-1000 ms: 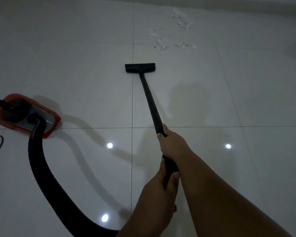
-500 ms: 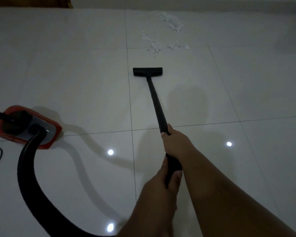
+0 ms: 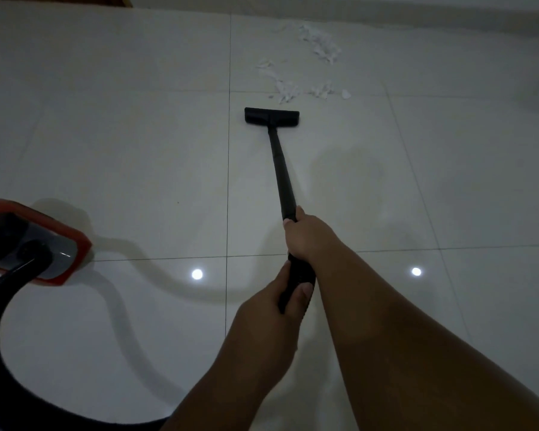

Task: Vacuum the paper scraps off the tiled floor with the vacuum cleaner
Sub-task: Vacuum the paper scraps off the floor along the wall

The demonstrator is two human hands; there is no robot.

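Observation:
Both hands grip the black vacuum wand (image 3: 282,178). My right hand (image 3: 307,236) holds it higher up the tube and my left hand (image 3: 269,309) closes around the handle end nearer me. The flat black floor nozzle (image 3: 272,117) rests on the white tiles just short of the white paper scraps (image 3: 288,90). More scraps (image 3: 321,46) trail away toward the far wall. The red and grey vacuum body (image 3: 41,247) sits at the left, its thick black hose (image 3: 0,362) curving round to the bottom edge.
Glossy white floor tiles (image 3: 137,150) with dark grout lines reflect two ceiling lights. A pale wall base (image 3: 386,7) runs along the top. A brown wooden edge (image 3: 112,0) shows at the top left.
The nozzle has slid forward toward the nearest scraps, and the view has shifted so the vacuum body sits lower left. Both hands keep their hold on the wand.

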